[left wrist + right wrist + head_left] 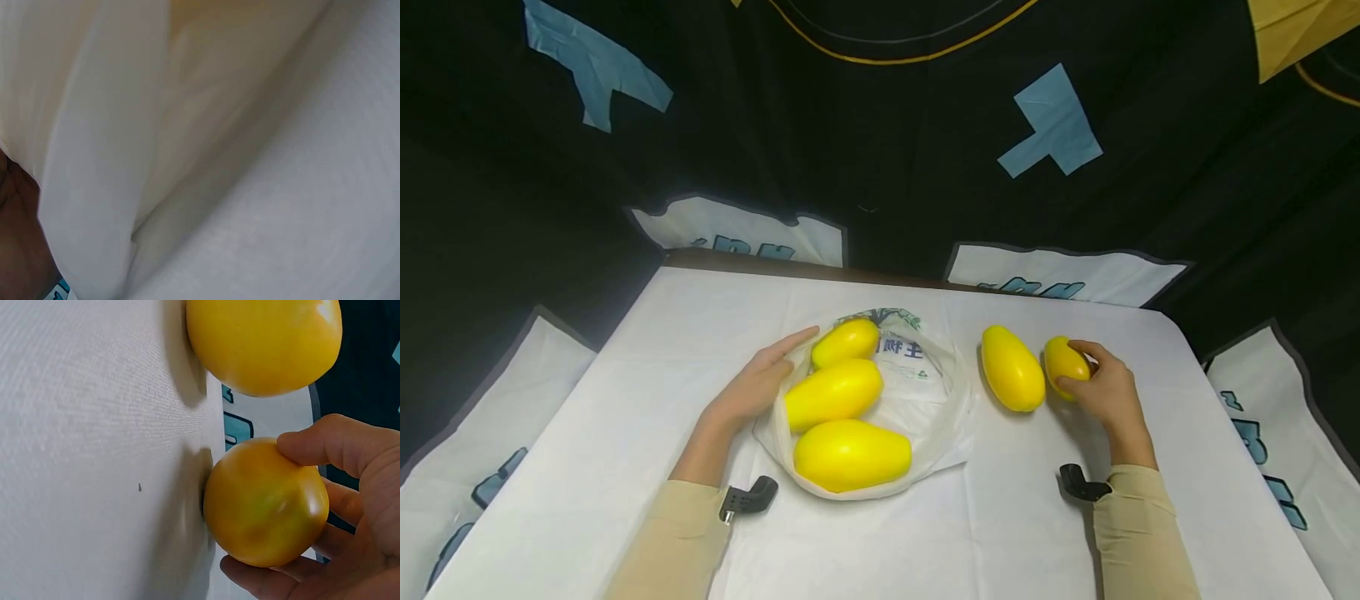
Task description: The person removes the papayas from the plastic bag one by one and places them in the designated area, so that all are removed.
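A white plastic bag (940, 450) with green print lies with its mouth spread, and three yellow papaya-like fruits (853, 455) are in it. My left hand (752, 387) holds the bag's left rim, its index finger stretched along the edge; in the left wrist view, bag film (100, 156) hides most of this hand. To the right, my right hand (1105, 387) grips a smaller-looking yellow fruit (1063, 367) between thumb and fingers. In the right wrist view, that fruit (265, 503) is close against the tabletop. Another yellow fruit (1012, 369) lies just left of it.
A white cloth (1022, 517) covers the table. Behind its far edge hangs a black curtain (880, 150) with blue tape pieces (1052, 125) on it. A black wrist device (748, 497) sticks out from the left sleeve, another (1082, 485) from the right.
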`<state>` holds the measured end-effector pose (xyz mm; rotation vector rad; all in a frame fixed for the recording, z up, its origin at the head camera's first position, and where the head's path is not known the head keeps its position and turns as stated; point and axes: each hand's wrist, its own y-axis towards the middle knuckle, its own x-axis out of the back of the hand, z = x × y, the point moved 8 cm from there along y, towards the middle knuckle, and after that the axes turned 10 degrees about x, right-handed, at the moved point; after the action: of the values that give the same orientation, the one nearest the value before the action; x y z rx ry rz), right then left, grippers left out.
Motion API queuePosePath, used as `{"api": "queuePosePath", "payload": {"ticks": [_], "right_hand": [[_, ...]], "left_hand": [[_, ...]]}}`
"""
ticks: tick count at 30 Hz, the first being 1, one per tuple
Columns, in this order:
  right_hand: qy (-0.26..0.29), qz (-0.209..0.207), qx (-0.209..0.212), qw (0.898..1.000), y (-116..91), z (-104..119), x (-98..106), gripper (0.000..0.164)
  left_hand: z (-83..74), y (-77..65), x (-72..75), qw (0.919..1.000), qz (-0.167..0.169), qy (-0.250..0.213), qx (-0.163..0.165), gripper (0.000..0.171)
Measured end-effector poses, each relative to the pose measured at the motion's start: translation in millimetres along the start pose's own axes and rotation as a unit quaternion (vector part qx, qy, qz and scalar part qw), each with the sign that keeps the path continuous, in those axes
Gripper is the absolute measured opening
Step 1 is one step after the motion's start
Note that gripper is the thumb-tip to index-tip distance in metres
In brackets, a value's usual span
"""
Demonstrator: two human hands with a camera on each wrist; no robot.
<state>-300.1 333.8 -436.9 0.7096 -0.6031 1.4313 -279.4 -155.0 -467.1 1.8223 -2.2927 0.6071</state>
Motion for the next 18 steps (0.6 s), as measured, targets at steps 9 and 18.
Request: {"api": "queuePosePath", "payload": {"ticks": [9,18], "right_hand": [[-0.003,-0.032,0.002,0.999,1,7,7,0.07],[0.02,-0.105,0.113,0.988,1,60,21,0.062]], "left_hand": [[1.7,1.2,0.0,1.0,0.001,0.004,0.006,0.051],[1.7,0.8,0.2,1.0,0.001,-0.003,0.005,0.051]]}}
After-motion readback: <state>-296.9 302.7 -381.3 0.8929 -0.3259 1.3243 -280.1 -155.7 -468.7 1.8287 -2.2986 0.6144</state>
